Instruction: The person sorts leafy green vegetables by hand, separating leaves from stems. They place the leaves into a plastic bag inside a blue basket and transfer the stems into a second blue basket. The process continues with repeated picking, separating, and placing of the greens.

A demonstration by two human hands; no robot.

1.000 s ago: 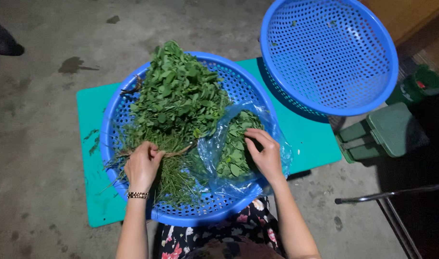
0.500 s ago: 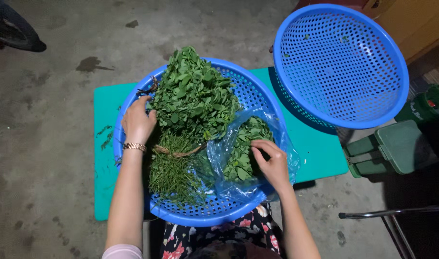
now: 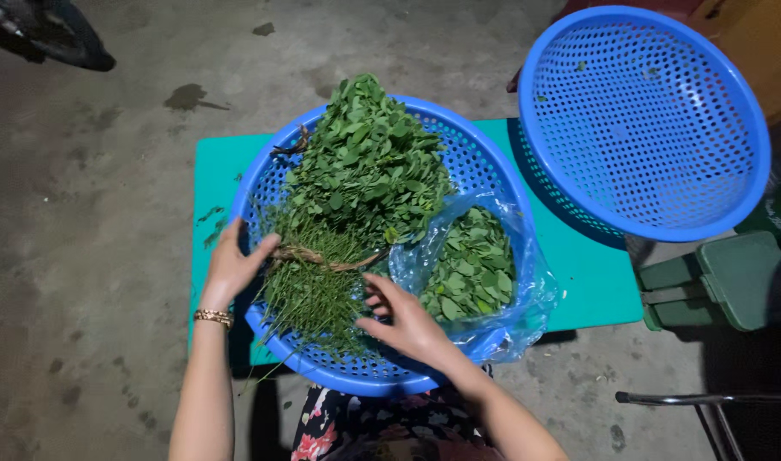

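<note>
my right hand lies open on the stems low in the middle. my left hand cups the tied bunch of greens from the left, fingers loose. the bunch lies in the blue basket. an empty basket sits upper right.

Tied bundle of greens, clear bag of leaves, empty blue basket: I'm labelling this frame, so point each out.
tied bundle of greens (image 3: 356,183), head view, leafy top.
clear bag of leaves (image 3: 472,269), head view, leaf pile.
empty blue basket (image 3: 646,128), head view, perforated floor.

Bare forearms, no sleeves; gold bracelet just below left hand; black floral-print garment below bracelet.
</note>
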